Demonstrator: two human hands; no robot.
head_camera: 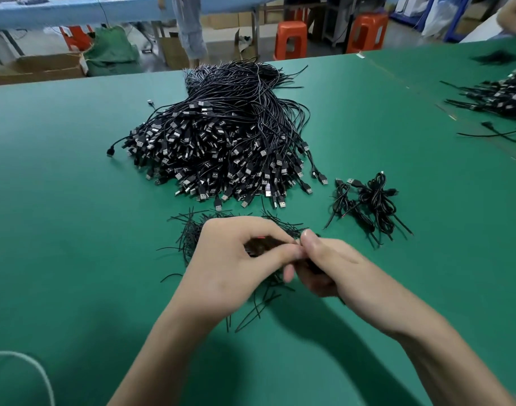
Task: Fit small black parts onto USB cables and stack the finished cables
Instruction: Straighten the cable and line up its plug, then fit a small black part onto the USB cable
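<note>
The left hand and right hand meet fingertip to fingertip low over the desk. Both are curled round one folded black cable. The left hand cups the bulk of it and the right hand pinches its end, and a speck of red shows at its top edge. The fingers hide most of the cable, so its plug cannot be seen.

Directly beneath the hands, and spilling out at 9 and 6 o'clock, lies a scatter of thin black strips, too many and too tangled to count. At 12 o'clock sits a large heap of USB cables, hundreds of them, with plugs fanned toward the hands and tails trailing away. At 2 o'clock, apart from the heap, lie the tied cable bundles. There seem to be three or four, overlapping, so the exact number is unclear.

Further out at 2 o'clock, near the desk's right edge, is a second cable pile, with one loose cable just below it. At 8 o'clock a white cord loops in from the corner.

Beyond the desk's far edge stand two orange stools, a cardboard box, a green sack and a standing person's legs.
</note>
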